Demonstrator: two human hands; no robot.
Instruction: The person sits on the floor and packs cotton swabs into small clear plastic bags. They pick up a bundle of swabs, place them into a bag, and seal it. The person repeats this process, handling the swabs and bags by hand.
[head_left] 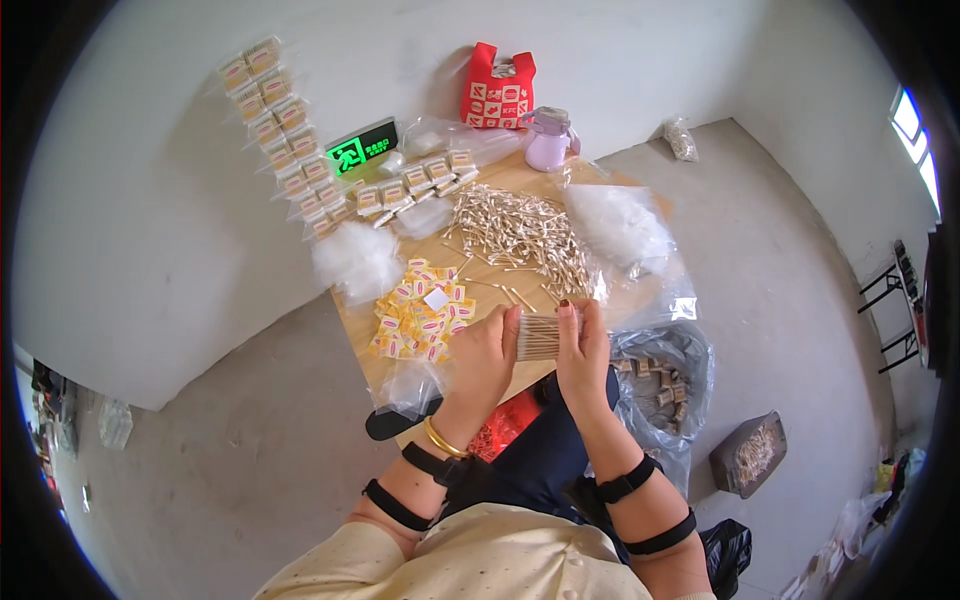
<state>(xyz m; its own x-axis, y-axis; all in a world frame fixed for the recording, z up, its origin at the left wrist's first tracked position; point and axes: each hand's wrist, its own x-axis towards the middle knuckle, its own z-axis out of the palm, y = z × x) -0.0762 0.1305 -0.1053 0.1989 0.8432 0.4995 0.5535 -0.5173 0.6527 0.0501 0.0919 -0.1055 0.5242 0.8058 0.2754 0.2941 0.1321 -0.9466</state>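
Between my two hands, over the near edge of the table, lies a flat bundle of cotton swabs point(538, 338). My left hand point(482, 350) is closed on its left end and my right hand point(586, 348) on its right end, thumbs on top; the swab tips are hidden in the fingers. Past the hands, a loose heap of cotton swabs point(515, 232) spreads over the wooden table point(365, 345). To the left of it is a pile of yellow and white printed cards point(415, 325), closest to my left hand.
Clear plastic bags point(625, 228) lie at the table's right, with more plastic bags point(355, 258) at its left. Packed swab packs point(280, 135) stand in rows. Behind are a purple jug point(546, 150) and a red bag point(497, 95). A lined container point(695, 370) and a grey bin point(730, 472) are at right.
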